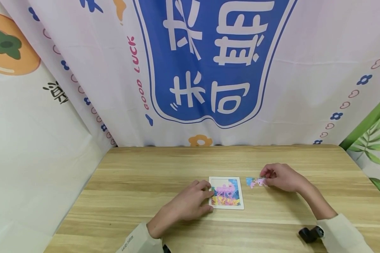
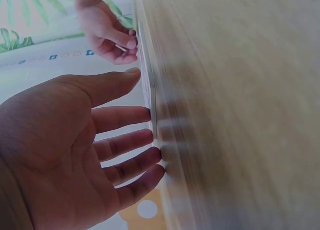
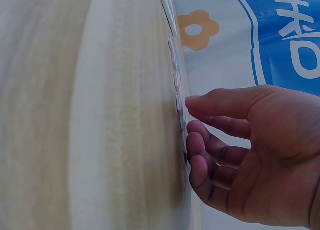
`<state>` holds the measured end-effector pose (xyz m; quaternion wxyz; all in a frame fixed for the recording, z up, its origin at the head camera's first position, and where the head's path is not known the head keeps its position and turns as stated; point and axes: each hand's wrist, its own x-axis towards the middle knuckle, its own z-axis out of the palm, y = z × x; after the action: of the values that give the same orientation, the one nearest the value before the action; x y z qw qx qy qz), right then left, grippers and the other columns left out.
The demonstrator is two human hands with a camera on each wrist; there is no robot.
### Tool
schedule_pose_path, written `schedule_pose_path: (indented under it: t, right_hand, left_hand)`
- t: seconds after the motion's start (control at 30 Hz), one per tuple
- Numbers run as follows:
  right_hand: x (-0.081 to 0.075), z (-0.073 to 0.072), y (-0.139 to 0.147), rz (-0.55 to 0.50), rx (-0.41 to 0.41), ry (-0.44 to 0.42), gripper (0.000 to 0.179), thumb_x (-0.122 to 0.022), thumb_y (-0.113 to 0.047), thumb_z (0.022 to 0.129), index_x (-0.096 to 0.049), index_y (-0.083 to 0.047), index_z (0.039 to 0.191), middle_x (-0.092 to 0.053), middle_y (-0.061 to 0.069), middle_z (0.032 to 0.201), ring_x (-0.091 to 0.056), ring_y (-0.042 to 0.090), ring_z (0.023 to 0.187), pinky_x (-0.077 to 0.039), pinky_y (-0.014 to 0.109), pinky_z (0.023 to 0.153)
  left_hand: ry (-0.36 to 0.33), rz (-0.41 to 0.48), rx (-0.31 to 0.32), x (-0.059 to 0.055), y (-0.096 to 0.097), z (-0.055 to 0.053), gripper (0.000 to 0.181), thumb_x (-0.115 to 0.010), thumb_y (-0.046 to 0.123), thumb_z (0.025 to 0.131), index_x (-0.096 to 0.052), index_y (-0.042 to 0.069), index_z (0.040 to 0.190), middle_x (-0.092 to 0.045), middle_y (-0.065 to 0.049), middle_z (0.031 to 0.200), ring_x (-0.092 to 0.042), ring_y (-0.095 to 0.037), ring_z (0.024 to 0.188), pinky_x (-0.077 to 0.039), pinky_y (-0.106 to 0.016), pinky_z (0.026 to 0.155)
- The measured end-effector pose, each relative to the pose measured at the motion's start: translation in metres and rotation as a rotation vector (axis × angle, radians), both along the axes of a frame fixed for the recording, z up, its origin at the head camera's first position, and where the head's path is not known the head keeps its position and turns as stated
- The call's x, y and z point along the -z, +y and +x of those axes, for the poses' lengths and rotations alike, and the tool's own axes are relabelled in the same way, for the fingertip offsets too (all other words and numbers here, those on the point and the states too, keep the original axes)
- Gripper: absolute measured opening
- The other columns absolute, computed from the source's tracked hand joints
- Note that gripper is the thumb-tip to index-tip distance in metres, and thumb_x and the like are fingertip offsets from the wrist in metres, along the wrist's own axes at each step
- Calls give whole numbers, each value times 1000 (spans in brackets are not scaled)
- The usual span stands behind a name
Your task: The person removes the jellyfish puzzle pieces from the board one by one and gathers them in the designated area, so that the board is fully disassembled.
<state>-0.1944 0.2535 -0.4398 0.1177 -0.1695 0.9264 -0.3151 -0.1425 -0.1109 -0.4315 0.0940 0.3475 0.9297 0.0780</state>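
A square jigsaw puzzle in a white frame [image 1: 242,203] lies on the table, its picture pink, blue and yellow, with a pale bare area at the upper left. My left hand [image 1: 194,201] rests at the frame's left edge, fingers extended and spread; the left wrist view shows the fingertips of that hand [image 2: 65,145] against the tray's edge. Right of the frame lie several loose puzzle pieces [image 1: 250,181], blue and pink. Over them is my right hand [image 1: 283,177], thumb and bent fingers at the rightmost pieces. In the right wrist view, a gap separates thumb and forefinger of this hand [image 3: 250,155].
The wood-grain table [image 1: 130,186] reaches back to a printed curtain [image 1: 304,88] with a blue sign. A pale cloth [image 1: 35,158] hangs at the left. Near the right sleeve is a black device [image 1: 310,234].
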Motion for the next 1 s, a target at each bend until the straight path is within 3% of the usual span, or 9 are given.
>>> schedule_pose_path:
  t: [0.47, 1.0]
  right_hand:
    - [-6, -4, -28, -92, -65, 19, 17, -75, -4, 94, -73, -3, 111, -70, 3, 96, -60, 15, 84, -52, 24, 66]
    - [-2, -8, -65, -124, -149, 20, 19, -76, -2, 91, -74, -5, 110, -71, 1, 97, -62, 12, 88, -54, 24, 76]
  left_hand:
    - [9, 25, 7, 0, -1, 0, 51, -75, 39, 102, -69, 11, 144, -60, -6, 148, -58, -23, 130, -53, -37, 110]
    - [-3, 12, -3, -1, 1, 0, 52, -73, 40, 103, -68, 11, 146, -59, -6, 150, -57, -22, 131, -52, -37, 113]
